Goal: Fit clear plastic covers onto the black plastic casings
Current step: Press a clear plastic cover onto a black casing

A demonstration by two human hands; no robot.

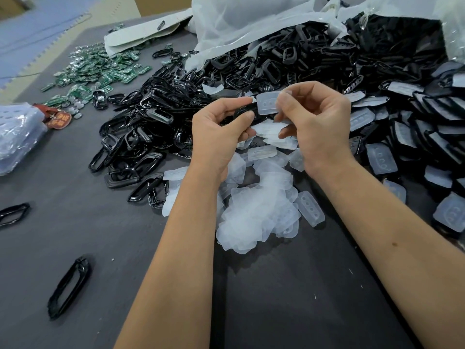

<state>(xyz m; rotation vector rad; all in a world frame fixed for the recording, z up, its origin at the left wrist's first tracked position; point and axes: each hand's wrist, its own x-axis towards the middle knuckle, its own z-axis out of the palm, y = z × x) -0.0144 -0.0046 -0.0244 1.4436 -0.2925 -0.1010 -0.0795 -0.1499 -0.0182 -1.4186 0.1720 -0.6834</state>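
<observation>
Two bare hands bring a clear cover to a black casing above a crowded tabletop [75,222].

The left hand [216,129] has its grip curled round a black plastic casing [245,112]; the right hand [319,119] pinches a clear plastic cover [268,104] touching the casing's right end. Below lies a pile of clear covers [254,210], with heaped black casings [156,122] to the left and green circuit boards [100,71] beyond them.

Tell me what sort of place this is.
Probably a small assembly workshop: a heap of black plastic casings, loose clear plastic covers and green circuit boards lie in bulk on a dark grey table.
</observation>
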